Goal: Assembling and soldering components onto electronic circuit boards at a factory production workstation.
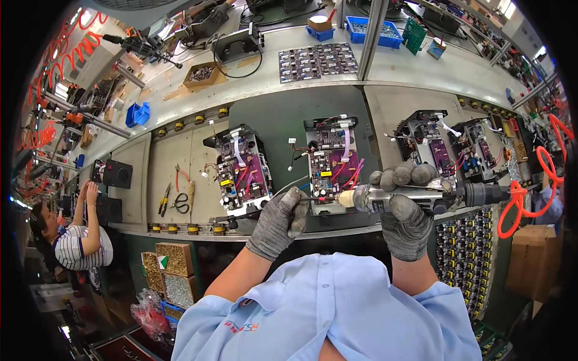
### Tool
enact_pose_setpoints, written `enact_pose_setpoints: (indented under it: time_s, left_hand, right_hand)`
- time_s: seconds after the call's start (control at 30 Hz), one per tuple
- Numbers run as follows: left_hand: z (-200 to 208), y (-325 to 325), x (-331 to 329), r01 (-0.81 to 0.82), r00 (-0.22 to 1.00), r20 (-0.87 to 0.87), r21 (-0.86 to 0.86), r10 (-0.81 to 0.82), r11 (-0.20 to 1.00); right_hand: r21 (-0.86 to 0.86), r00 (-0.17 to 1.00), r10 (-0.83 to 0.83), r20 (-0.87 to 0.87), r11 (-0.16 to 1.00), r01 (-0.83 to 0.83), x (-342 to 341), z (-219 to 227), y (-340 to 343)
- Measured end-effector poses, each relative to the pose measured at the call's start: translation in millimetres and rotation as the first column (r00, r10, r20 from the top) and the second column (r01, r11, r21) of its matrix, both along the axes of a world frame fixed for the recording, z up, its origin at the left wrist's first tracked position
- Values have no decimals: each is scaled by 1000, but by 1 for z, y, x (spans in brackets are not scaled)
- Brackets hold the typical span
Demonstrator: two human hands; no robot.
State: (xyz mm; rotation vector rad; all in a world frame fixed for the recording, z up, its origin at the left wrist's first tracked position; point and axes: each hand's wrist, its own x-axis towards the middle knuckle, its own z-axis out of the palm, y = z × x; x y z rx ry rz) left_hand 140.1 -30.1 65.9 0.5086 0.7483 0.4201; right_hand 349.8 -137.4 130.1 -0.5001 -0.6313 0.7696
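One power driver (380,198) lies level across the near end of the middle circuit unit (328,157), the right hand (407,212) clamped around it; the left hand's (280,219) grip seems closed on its bit (313,198). Bit-handling looks in hand, calling for steady alignment.

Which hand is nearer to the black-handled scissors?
Left: the left hand is right of the scissors; the right hand, gripping the power driver, is much farther right.

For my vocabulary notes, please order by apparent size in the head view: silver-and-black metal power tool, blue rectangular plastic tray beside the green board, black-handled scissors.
Largest: power tool
Middle: blue tray
Smallest: scissors
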Motion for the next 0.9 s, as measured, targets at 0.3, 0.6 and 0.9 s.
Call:
enact_pose_setpoints:
  time_s: [0.3,0.6,0.9]
  left_hand:
    - [-19,-1,11,-77,994,-68,64,82,995]
    - [-95,37,33,9,919,-375,334,124,943]
    - [-121,56,57,305,805,-587,524,78,795]
  right_hand:
    - [-78,984,93,155,994,-81,-6,3,12]
    - [-49,976,54,210,998,-45,4,5,59]
    - [-202,959,17,283,979,42,10,-4,104]
